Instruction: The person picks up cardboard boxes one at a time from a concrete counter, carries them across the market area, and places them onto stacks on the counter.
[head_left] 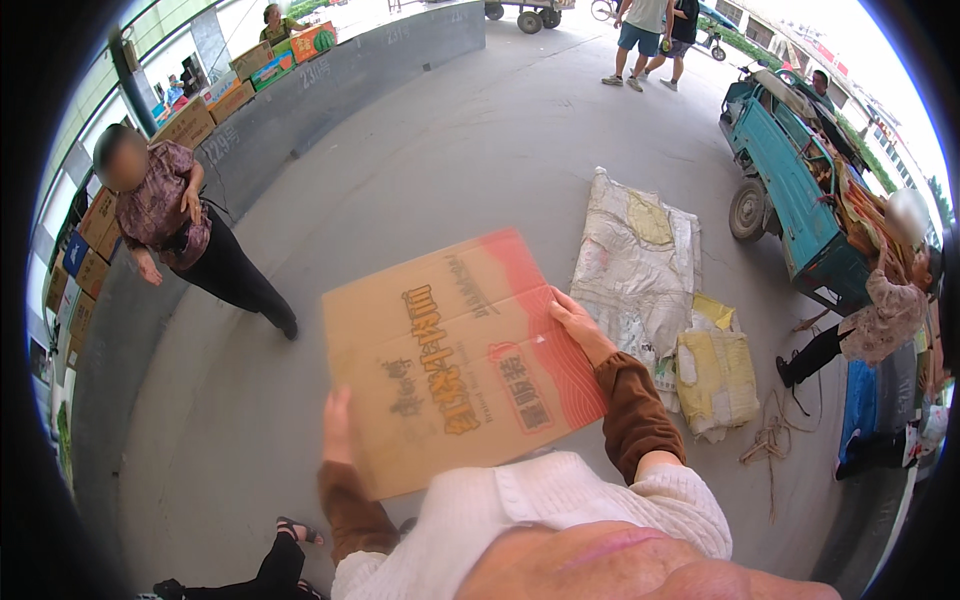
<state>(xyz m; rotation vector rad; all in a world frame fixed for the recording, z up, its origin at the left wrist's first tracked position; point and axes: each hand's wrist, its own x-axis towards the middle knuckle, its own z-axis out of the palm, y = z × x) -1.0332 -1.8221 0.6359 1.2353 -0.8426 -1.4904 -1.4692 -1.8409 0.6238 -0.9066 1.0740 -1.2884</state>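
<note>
A flattened cardboard box (pixel 400 340), brown with a red printed end and dark lettering, is in front of my body between both hands. My right hand (pixel 583 325) grips its right edge, fingers over the red part and closed on it. At the lower left edge, my left hand (pixel 338 425) holds the cardboard too, though motion blurs its fingers. Brown sleeve covers are on both my forearms.
White woven sacks (pixel 635 250) lie flat on the ground to the right, with a yellow folded bundle (pixel 717 378) and a loose rope (pixel 770 440) nearby. A teal cargo tricycle (pixel 800 190) stands beyond. People stand left and right; boxes (pixel 232 100) line a grey ledge.
</note>
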